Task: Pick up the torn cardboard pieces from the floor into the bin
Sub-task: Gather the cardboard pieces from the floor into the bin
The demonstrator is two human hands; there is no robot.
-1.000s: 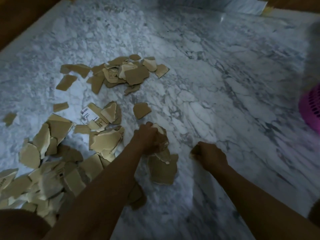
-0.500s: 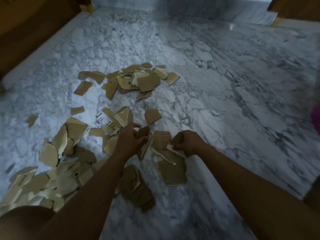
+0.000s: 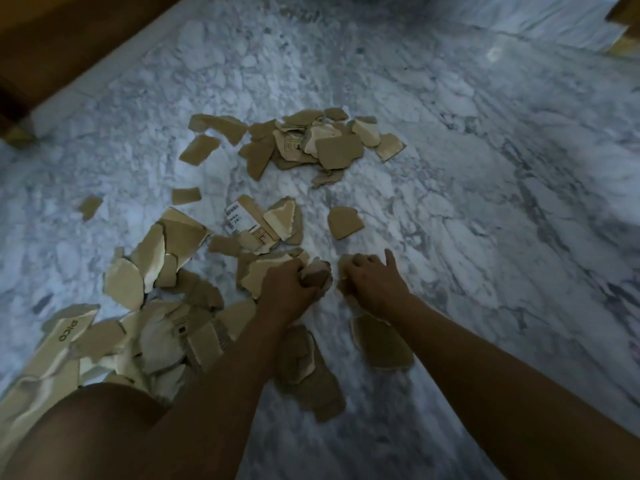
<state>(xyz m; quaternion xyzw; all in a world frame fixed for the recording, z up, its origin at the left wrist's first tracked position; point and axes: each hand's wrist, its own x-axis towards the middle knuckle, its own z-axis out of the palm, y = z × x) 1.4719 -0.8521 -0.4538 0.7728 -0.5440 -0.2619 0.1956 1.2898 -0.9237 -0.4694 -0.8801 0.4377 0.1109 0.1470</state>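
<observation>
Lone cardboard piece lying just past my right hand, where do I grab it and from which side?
Likely its near edge, from your side with the right hand: the lone cardboard piece lies flat on the floor, clear of the others, so slide fingertips under and pinch.

Both forearms are stretched forward. The left hand (image 3: 289, 289) is clenched round cardboard pieces (image 3: 314, 273); the right hand (image 3: 375, 285) is curled on more of them, one finger raised.

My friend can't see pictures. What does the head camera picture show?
The left hand and right hand each grip torn cardboard over a marble floor. Many more cardboard pieces lie scattered ahead and heaped to the left.
</observation>
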